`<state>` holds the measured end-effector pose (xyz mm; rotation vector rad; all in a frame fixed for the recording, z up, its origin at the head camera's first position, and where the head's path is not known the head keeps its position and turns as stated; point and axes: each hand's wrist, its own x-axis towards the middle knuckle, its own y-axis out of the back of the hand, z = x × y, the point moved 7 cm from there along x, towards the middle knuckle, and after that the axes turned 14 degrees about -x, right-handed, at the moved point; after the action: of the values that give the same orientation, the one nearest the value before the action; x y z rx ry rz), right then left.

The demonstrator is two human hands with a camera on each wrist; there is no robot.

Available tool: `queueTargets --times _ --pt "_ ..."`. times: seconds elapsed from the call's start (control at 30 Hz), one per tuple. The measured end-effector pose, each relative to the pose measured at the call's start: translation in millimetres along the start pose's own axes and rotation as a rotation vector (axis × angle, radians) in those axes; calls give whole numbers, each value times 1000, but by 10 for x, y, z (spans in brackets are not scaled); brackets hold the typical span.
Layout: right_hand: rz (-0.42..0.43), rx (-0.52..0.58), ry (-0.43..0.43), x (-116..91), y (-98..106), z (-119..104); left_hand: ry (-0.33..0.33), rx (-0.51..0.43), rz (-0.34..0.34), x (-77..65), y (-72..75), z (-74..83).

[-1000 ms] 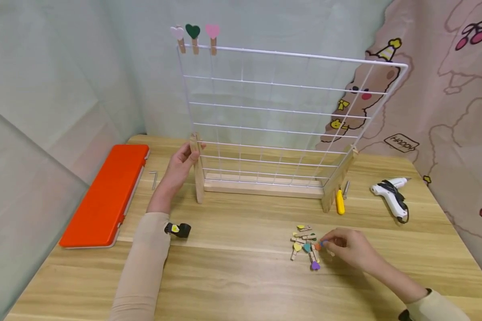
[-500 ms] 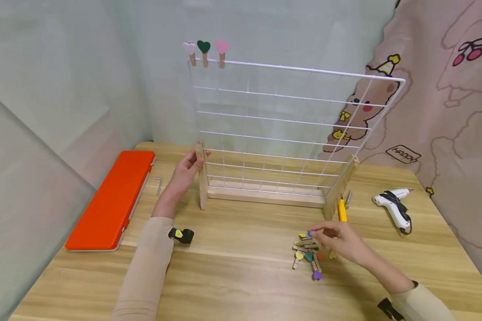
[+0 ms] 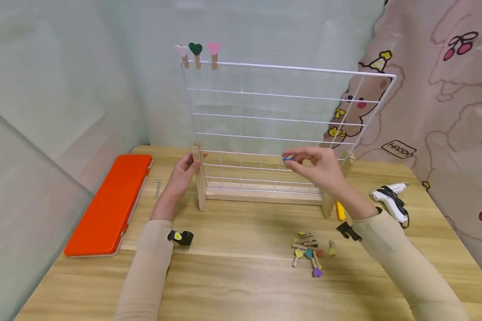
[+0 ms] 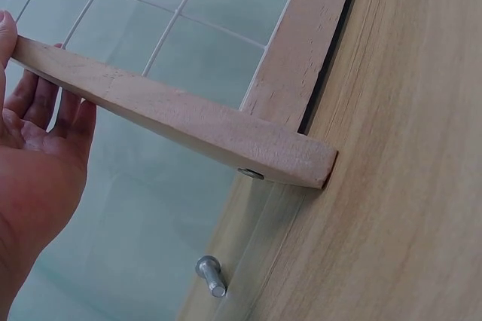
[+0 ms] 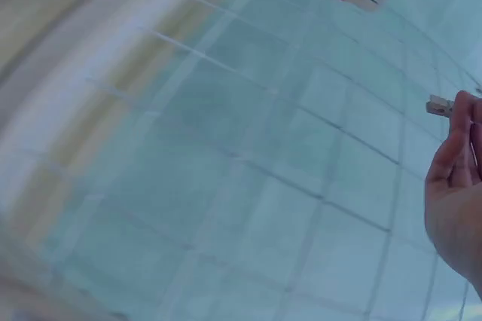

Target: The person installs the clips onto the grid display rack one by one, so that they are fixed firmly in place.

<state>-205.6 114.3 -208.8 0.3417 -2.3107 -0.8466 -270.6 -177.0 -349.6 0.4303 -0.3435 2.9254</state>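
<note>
My left hand (image 3: pixel 184 171) grips the top of the left wooden post (image 3: pixel 200 180) of a stand that bears a white wire grid (image 3: pixel 267 118). In the left wrist view the fingers lie behind that post and the thumb in front. My right hand (image 3: pixel 319 167) pinches a small clothespin with a blue end (image 3: pixel 288 159), raised before the grid's lower right half. The right wrist view shows the clothespin's wooden tip (image 5: pixel 439 105) sticking out past the fingertips. White, green and pink heart clothespins (image 3: pixel 214 55) stand clipped along the grid's top left.
A pile of heart clothespins (image 3: pixel 308 254) lies on the table (image 3: pixel 233 276). An orange case (image 3: pixel 109 205) and a hex key (image 3: pixel 157 189) are at the left. At the right are a yellow-handled tool (image 3: pixel 340 211) and a glue gun (image 3: pixel 391 199).
My right hand has taken the blue clothespin from the pile and lifted it up and left to the front of the grid. My left hand keeps its grip on the post.
</note>
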Motion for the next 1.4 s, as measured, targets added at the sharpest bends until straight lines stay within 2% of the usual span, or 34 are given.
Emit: queueTargets --times 0.13,0.2,0.37,0.5,0.6,0.8,1.07,1.17,1.4 --pt "-27 -104 -48 221 22 -187 18 7 15 6 46 -12" --pt "-52 -116 -64 327 17 -298 23 12 19 10 68 -18" --pt "-38 25 4 644 44 -644 12 14 29 15 100 -14" --pt "39 94 61 903 162 -882 6 9 27 20 80 -24" --pt "90 125 56 1074 248 -993 10 9 22 20 55 -37" --pt "130 111 -23 1326 323 -1078 28 25 3 32 -4 -45" --pt "211 65 31 1509 290 -1174 5 20 16 40 9 2" --pt "204 29 0 1536 264 -1181 -1 15 22 37 20 4" --pt "117 -97 -56 1535 227 -1179 -9 16 15 15 -4 -4"
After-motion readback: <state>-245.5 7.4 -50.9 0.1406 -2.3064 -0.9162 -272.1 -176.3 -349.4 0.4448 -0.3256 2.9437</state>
